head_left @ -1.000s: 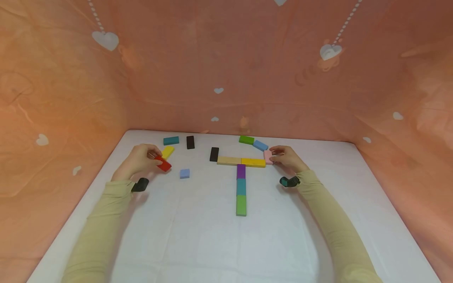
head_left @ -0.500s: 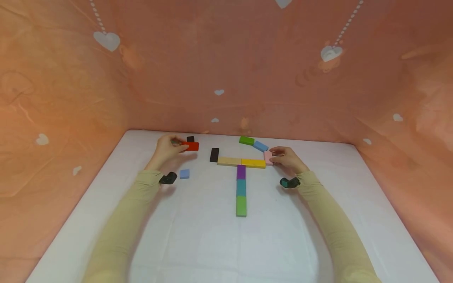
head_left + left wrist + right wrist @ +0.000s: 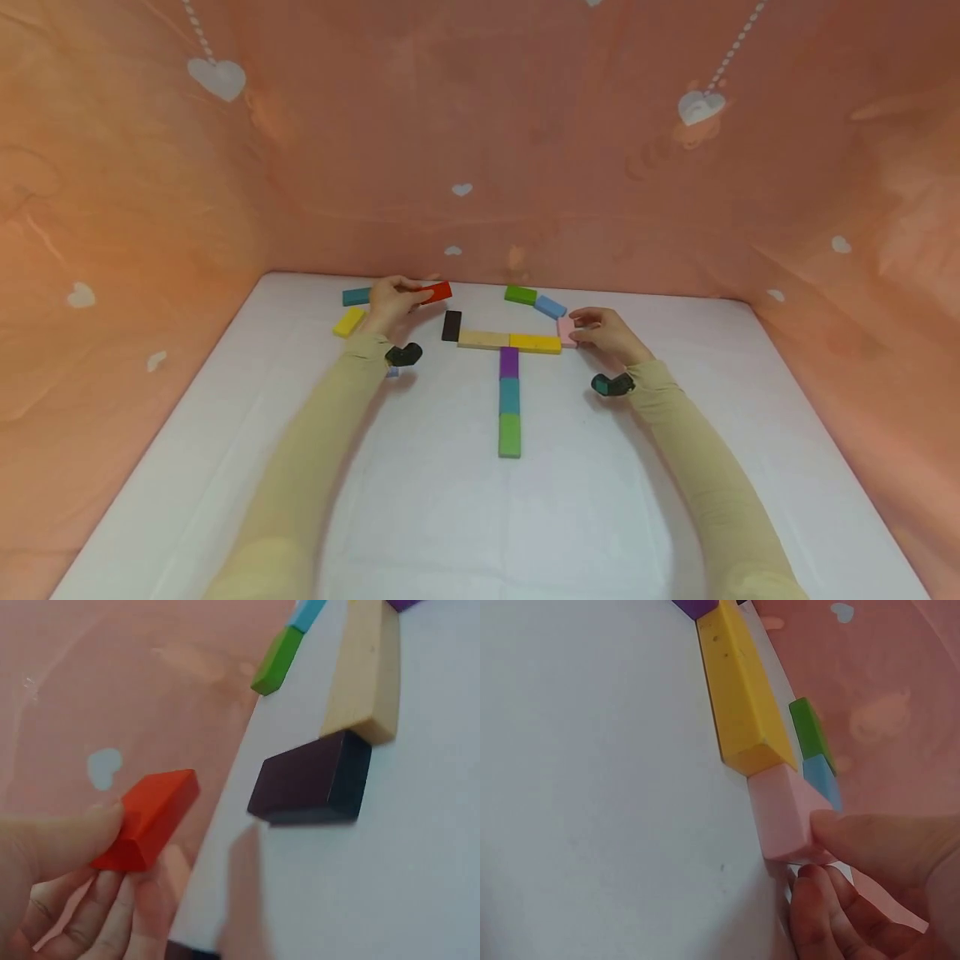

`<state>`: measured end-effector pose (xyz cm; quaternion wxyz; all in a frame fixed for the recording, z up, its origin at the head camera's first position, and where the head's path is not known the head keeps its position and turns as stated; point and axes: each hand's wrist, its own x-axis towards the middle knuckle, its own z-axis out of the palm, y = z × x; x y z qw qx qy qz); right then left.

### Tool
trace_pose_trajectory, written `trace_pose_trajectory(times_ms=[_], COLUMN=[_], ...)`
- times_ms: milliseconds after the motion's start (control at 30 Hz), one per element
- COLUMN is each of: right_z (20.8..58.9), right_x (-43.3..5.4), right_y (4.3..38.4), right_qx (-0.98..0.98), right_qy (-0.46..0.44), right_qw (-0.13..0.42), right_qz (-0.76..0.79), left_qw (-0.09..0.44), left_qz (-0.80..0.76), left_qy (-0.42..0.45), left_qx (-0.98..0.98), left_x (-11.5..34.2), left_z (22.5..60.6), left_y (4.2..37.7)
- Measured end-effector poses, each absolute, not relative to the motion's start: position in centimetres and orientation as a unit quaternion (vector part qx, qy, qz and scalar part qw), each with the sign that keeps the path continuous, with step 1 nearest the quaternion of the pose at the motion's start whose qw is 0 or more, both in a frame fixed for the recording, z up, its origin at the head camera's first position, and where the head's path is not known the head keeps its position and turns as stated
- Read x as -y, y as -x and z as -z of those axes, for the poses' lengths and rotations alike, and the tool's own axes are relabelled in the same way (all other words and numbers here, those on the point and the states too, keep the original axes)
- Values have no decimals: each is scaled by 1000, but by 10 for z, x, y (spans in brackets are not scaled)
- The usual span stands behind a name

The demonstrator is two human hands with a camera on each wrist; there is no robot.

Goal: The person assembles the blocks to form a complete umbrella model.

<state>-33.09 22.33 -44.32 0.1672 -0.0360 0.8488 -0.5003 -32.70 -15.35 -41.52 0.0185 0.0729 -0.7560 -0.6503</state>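
My left hand (image 3: 393, 305) pinches a red block (image 3: 437, 292) between thumb and fingers. In the left wrist view that red block (image 3: 154, 817) hangs above the table, apart from the black block (image 3: 307, 780). My right hand (image 3: 606, 335) holds a pink block (image 3: 567, 332) where it lies on the table, thumb on one side and fingers at its end. The pink block (image 3: 787, 814) touches the end of a yellow block (image 3: 742, 690). A blue block (image 3: 551, 307) and a green block (image 3: 521, 295) curve away behind it.
The natural wood block (image 3: 483, 339) joins the yellow one in a row. Below run purple (image 3: 509, 362), teal (image 3: 509, 396) and light green (image 3: 509, 436) blocks. At left lie a teal block (image 3: 356, 297), a yellow block (image 3: 348, 322) and a mostly covered lilac block (image 3: 393, 372).
My left hand has carried the red block rightward and toward the back, past the loose yellow block. My right hand stays on the pink block.
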Motion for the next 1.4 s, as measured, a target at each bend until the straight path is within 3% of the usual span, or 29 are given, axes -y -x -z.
trace_pose_trajectory(times_ms=[200,433,1400], right_z=[444,443,444], right_x=[-222,-220,-219], right_y=[328,327,327], right_qx=[-848,-854,-848], right_qy=[36,48,46], right_qw=[169,155,156], right_qz=[502,494,504], left_qw=[16,53,94], left_qz=[667,657,583], left_qy=[-50,-54,-64], left_qx=[743,750,805], left_x=[144,137,108], left_z=[427,439,447], left_y=[340,347,350])
